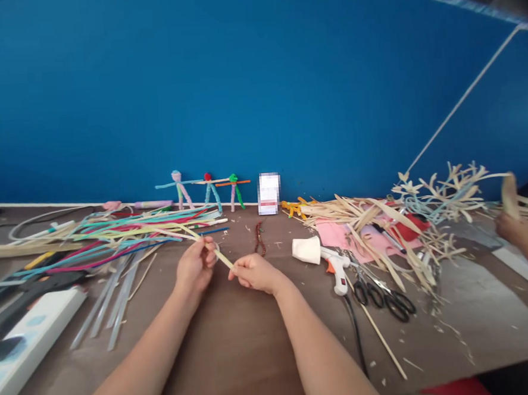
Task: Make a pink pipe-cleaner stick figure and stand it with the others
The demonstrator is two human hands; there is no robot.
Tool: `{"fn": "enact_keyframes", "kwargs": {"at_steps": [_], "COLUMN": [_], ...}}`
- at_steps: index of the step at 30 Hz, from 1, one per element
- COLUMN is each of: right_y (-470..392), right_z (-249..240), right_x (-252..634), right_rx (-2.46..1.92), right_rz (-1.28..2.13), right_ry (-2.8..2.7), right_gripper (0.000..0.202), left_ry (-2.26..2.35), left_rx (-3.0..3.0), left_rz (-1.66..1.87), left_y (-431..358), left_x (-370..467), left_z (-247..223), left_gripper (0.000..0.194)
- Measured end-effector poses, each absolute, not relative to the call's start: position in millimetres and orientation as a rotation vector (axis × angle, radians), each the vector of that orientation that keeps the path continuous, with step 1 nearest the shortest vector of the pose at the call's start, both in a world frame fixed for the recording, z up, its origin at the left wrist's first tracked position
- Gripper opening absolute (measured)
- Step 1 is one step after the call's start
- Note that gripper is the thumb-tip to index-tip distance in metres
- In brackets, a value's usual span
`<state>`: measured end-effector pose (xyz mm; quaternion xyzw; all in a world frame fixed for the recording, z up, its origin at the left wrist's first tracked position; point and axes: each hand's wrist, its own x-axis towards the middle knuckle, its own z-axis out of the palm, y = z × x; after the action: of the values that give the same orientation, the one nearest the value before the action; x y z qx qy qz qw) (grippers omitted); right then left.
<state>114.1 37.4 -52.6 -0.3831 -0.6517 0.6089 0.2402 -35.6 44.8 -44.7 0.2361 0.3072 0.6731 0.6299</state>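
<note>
A pale yellow strip [223,259] stretches between my two hands above the middle of the table. My left hand [195,265] pinches it at the left, fingers curled in. Thumb and fingertips of my right hand [256,273] close on its right end. Whether the strip is a pipe cleaner or a dried leaf strip, I cannot tell. Just beyond my left hand lies a heap of coloured pipe cleaners [127,229]. Behind it, three pipe-cleaner figures [210,192] stand against the blue wall, arms outstretched.
To the right lie a white glue gun [341,273], black-handled scissors [398,305] and pale dried strips [349,210]. Clear glue sticks [122,298] and a white power strip [40,336] are at left. A co-worker's hand [521,232] holds a strip at far right.
</note>
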Motion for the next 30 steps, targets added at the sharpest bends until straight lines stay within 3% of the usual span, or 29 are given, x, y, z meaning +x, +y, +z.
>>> {"fn": "enact_keyframes", "kwargs": {"at_steps": [12, 16, 22, 30], "right_y": [40, 46, 43, 41], "right_z": [-49, -55, -60, -59], "right_x": [119, 119, 114, 116], "right_rx": [-1.036, -1.076, -0.984, -0.920], "right_rz": [1.752, 1.591, 1.755, 1.922], "right_ry": [-1.731, -1.398, -1.572, -1.680], "right_gripper": [0.017, 0.020, 0.024, 0.021], "left_ry": [0.596, 0.638, 0.748, 0.695], "left_rx": [0.278, 0.553, 0.812, 0.648], "left_rz": [1.670, 1.388, 1.274, 1.327], "left_y": [52, 46, 36, 45], "left_x": [-57, -48, -19, -39], "left_z": [-45, -44, -49, -55], "left_gripper": [0.024, 0.015, 0.016, 0.017]}}
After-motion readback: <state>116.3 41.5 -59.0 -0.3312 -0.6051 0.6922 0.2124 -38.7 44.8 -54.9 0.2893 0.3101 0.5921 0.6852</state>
